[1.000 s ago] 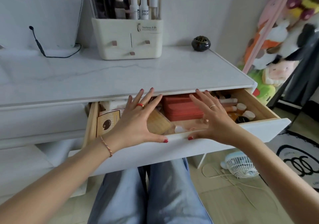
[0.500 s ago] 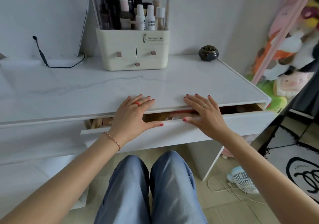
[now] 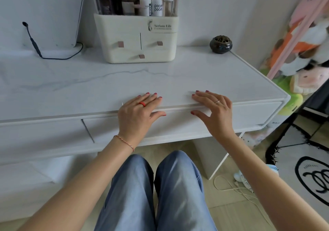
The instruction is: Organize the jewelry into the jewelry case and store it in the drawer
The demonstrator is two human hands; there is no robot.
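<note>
Fingers: both sets straight and lightly spread, holding nothing. Left hand (image 3: 138,112) lies flat with its fingertips on the near edge of the desk top (image 3: 106,83), thumb stretched right across the top of the drawer front (image 3: 181,122). Right hand (image 3: 216,110) mirrors it: fingertips on the desk edge, thumb pointing left along the drawer front. The thumbs are near each other but apart.

Drawer: front sits flush with the panel to its left, only a thin seam showing. No gap along the top, so I read it as fully shut. Palms look pressed to the front, though contact under them is hidden.

Jewelry case: not visible anywhere. Nothing like it on the desk top. Judging by the task and the shut drawer, it's presumably inside; can't confirm from this view. No loose jewelry on the desk either; the only pieces in sight are worn, a red ring (image 3: 142,104) and a cord bracelet (image 3: 124,141) on the left, a thin ring on the right.

Progress: looks like the final step is done or within a hair of it. What's left, at most: lift the hands off.

Rest of scene: cream makeup organizer (image 3: 137,40) with bottles at the far edge, small dark round pot (image 3: 220,44) far right, black cable (image 3: 35,45) far left, plush toys to the right.
</note>
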